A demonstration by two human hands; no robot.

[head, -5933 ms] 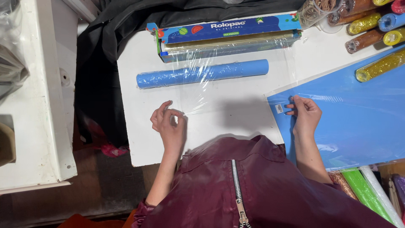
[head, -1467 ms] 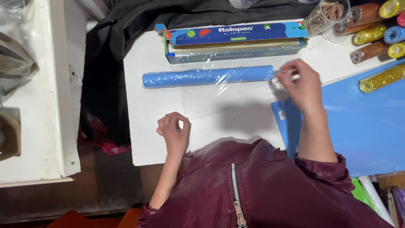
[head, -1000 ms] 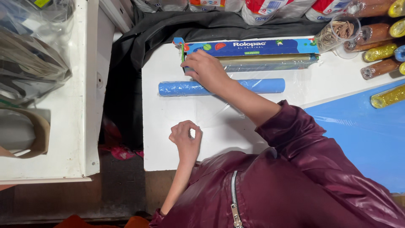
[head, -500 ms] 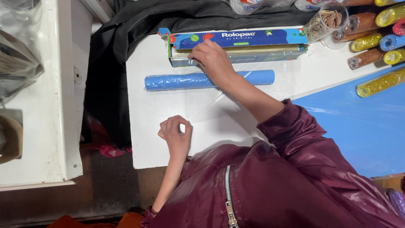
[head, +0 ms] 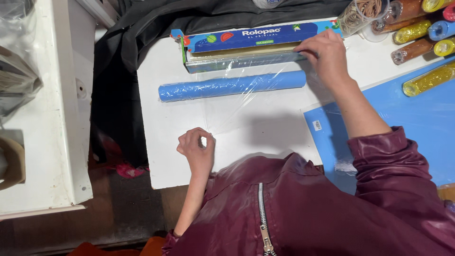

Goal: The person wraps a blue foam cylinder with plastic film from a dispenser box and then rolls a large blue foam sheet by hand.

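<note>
Head view | your left hand (head: 196, 150) pinches the near end of the clear film (head: 237, 106) close to the counter's (head: 161, 142) front edge | your right hand (head: 324, 54) presses the film box's (head: 246, 45) right end at the counter's far edge | film stretches over the blue roll (head: 232, 86) between them

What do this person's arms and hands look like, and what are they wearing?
Both hands, left hand and right hand, are bare, with no gloves or rings showing. The sleeves belong to a shiny dark red jacket with a silver zip, pushed up off the forearms.
</note>
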